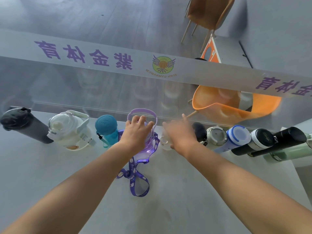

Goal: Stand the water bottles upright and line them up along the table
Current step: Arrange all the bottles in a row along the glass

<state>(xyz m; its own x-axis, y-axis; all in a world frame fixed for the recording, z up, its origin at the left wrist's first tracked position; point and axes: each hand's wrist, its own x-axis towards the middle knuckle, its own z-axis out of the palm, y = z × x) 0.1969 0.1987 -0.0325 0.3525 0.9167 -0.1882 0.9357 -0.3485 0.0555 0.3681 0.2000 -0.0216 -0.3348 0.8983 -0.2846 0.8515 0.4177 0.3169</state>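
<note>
Several water bottles stand upright in a row along the far edge of the grey table [168, 191]. My left hand [136, 130] grips the lid of the purple bottle [148, 146], whose purple strap [136, 179] trails toward me. My right hand [179, 132] is blurred, fingers spread, over a white bottle [164, 141] that it mostly hides. On the left stand a dark grey bottle [22, 124], a clear white bottle [67, 129] and a teal bottle [106, 127]. On the right stand a black bottle [200, 130], a cream-lidded bottle [217, 135], a blue-and-white bottle [236, 134] and further dark and green ones.
A glass partition with a frosted band of purple lettering [101, 58] rises just behind the bottle row. Beyond it are an orange chair [236, 105], a brown chair [209, 12] and an orange sign [211, 51]. The table's right edge lies near the green bottle [290, 152].
</note>
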